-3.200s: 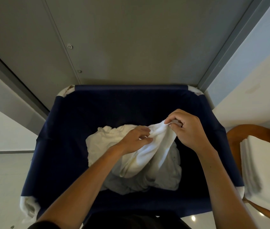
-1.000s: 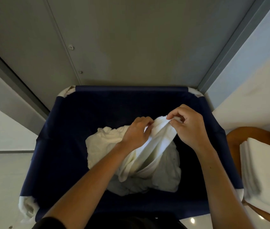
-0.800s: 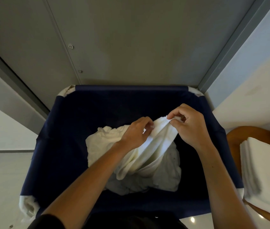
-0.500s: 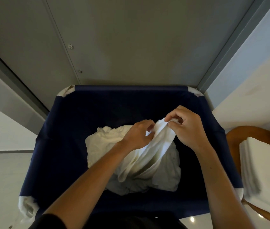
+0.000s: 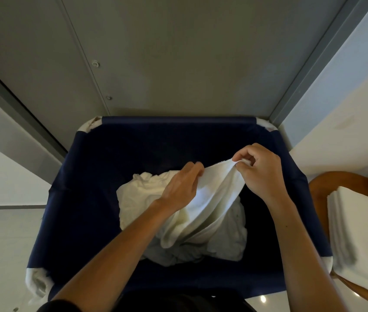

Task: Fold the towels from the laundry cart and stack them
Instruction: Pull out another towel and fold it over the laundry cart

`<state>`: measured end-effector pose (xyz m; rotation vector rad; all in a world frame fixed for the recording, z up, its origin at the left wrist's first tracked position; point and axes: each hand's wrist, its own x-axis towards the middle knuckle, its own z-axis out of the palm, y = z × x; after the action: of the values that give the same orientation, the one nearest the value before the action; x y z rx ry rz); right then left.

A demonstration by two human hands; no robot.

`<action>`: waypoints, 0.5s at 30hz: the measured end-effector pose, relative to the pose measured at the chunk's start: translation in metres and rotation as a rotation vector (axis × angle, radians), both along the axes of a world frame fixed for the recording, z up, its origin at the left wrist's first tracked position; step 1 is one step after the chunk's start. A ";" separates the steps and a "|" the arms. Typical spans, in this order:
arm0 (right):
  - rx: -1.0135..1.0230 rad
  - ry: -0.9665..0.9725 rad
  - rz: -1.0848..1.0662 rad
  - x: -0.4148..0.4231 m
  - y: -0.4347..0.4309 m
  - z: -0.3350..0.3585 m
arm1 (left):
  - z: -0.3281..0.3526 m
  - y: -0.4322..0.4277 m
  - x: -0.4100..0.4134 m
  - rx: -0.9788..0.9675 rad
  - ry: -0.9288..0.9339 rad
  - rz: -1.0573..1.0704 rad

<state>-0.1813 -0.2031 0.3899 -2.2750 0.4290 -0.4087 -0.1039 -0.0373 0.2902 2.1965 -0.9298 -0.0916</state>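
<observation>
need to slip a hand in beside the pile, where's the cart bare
Bare navy lining shows between the towel pile and the left wall of the cart, also its far wall; a narrower strip by the right wall. The middle is crowded: left hand and right hand hold the lifted towel.

Folded stack: cut off by the right edge, layers blurred.
Wooden seat: mostly under the stack, cut off at right.
Towel pile: number of pieces unclear.
Left hand: thumb hidden behind the towel.
</observation>
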 end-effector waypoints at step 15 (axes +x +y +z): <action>-0.004 -0.003 -0.012 0.001 0.002 0.000 | 0.003 -0.010 -0.010 0.012 -0.081 0.033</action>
<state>-0.1800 -0.2007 0.3897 -2.2765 0.4413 -0.4189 -0.1137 -0.0469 0.2933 2.2397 -0.9388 0.0080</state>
